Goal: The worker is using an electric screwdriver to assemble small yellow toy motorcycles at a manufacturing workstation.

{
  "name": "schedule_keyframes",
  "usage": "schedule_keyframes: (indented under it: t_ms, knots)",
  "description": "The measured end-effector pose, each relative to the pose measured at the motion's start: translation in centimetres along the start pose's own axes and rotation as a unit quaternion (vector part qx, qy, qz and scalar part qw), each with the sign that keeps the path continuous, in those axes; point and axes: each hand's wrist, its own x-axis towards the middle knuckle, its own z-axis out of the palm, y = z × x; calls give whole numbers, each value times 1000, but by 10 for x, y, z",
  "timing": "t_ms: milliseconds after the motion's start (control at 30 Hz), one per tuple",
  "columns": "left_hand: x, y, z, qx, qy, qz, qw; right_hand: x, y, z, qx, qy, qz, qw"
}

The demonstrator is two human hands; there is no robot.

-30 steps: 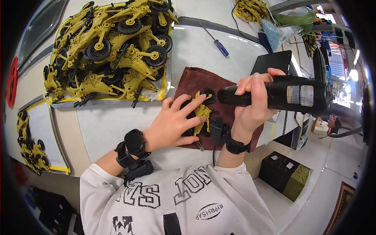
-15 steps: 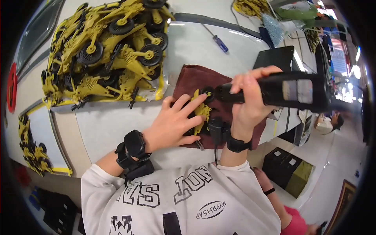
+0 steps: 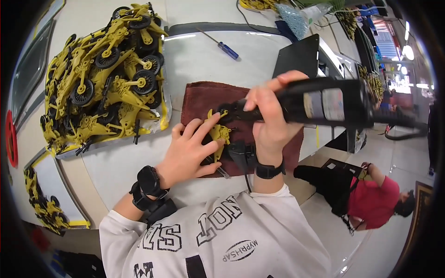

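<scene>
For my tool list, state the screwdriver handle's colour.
The screwdriver handle is blue, best seen in the head view.

Yellow toy motorcycle (image 3: 221, 135) and black power tool (image 3: 320, 103), nose to wheel

The motorcycle lay on its side near the middle of the view, partly hidden, its black wheel (image 3: 225, 113) toward twelve o'clock and its body running toward six. The tool, a thick cylinder with two pale labels, was between two and three o'clock from it. It was held lengthwise, narrow nose toward nine o'clock right by the wheel, cord end toward three. Contact at the wheel could not be made out.
</scene>
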Motion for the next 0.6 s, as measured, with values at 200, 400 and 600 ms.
schedule_keyframes:
  t_ms: [200, 400, 600]
  knots:
    - [0, -2, 2, -13, 8, -2, 1000, 3, -40, -29, -48, 49, -176, 982]
    - [-3, 0, -1, -20, 34, 4, 999, 42, -82, -108, -115, 227, -203, 946]
    - [-3, 3, -2, -25, 42, 4, 999, 57, -49, -117, -147, 227, -154, 950]
